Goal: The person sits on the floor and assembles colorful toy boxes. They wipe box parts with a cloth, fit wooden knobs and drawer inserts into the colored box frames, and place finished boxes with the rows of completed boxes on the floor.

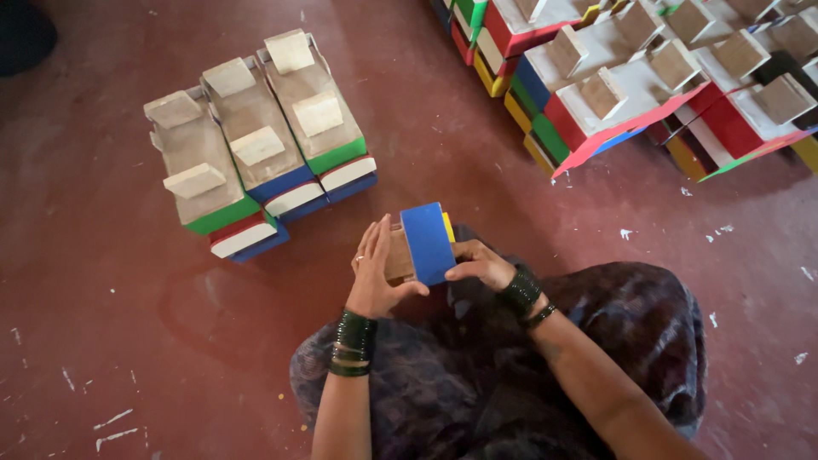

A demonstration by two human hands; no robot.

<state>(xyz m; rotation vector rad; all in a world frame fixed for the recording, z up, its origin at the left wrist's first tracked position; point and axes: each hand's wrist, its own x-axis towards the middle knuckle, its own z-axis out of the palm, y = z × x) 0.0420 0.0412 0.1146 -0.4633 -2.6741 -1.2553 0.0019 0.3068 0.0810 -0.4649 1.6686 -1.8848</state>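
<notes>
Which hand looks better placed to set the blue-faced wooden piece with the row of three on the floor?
Probably the left hand: it cups the blue-faced wooden piece on the side facing the row of three. The right hand grips the far edge.

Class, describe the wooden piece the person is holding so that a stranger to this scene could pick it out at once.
Start at the red floor, between the two groups of painted wooden pieces. Just above the person's lap, the left hand and right hand grip one blue-faced block. Unlike the others, it is off the floor and alone.
</notes>
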